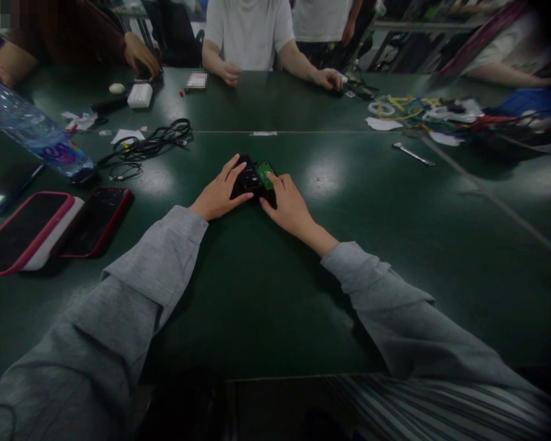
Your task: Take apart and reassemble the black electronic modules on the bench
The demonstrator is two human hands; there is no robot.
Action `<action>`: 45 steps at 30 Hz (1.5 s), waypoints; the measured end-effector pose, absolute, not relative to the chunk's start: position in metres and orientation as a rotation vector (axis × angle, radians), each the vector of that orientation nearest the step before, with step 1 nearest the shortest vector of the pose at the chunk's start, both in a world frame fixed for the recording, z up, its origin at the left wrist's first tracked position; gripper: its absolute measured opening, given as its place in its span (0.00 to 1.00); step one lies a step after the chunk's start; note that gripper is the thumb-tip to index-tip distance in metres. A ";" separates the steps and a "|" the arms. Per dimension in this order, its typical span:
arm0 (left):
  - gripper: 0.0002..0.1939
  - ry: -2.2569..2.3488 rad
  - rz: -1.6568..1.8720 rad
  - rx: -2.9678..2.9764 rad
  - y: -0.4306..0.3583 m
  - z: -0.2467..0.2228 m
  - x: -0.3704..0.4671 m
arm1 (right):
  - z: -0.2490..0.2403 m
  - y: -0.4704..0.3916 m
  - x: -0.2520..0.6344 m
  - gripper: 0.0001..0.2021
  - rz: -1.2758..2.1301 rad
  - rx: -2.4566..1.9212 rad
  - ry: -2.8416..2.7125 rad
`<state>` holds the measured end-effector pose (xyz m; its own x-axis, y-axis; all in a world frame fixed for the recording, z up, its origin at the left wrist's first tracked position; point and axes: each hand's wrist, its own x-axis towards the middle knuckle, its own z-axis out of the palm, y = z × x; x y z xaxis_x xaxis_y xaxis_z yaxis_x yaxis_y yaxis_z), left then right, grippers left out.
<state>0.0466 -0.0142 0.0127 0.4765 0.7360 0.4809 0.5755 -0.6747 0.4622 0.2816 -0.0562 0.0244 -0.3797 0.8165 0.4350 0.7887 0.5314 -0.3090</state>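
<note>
Near the middle of the green table, my left hand (221, 191) grips a small black plastic casing (250, 176) by its left side, thumb along the near edge. Right beside the casing lies a green circuit board (265, 174), which seems to sit in a second dark piece. My right hand (288, 203) holds the board from the right, its fingertips at the board's edge and its thumb near the front. The two pieces touch or nearly touch each other. Their undersides are hidden.
At left stand a tilted water bottle (37, 131), several phones such as a red-edged one (96, 220), and coiled black cables (158, 142). A wrench (413, 154) and tangled wires (441, 113) lie at right. Other people sit across the table, a co-worker's hand (328, 79) among the parts.
</note>
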 end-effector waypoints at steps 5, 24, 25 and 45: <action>0.45 1.133 0.999 2.468 -0.014 0.011 0.046 | 0.024 -0.056 0.282 0.30 0.077 -1.292 -2.231; 0.47 1.137 1.013 2.483 -0.012 0.008 0.046 | 0.022 -0.054 0.283 0.31 0.092 -1.295 -2.233; 0.47 1.133 1.020 2.482 -0.012 0.008 0.047 | 0.021 -0.053 0.283 0.31 0.091 -1.291 -2.234; 0.46 1.128 1.004 2.498 -0.014 0.009 0.047 | 0.025 -0.055 0.283 0.30 0.080 -1.299 -2.251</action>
<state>0.0465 -0.0137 0.0091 0.4713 0.7292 0.4961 0.5772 -0.6803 0.4517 0.2831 -0.0552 0.0246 -0.3938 0.8189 0.4176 0.7873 0.5350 -0.3065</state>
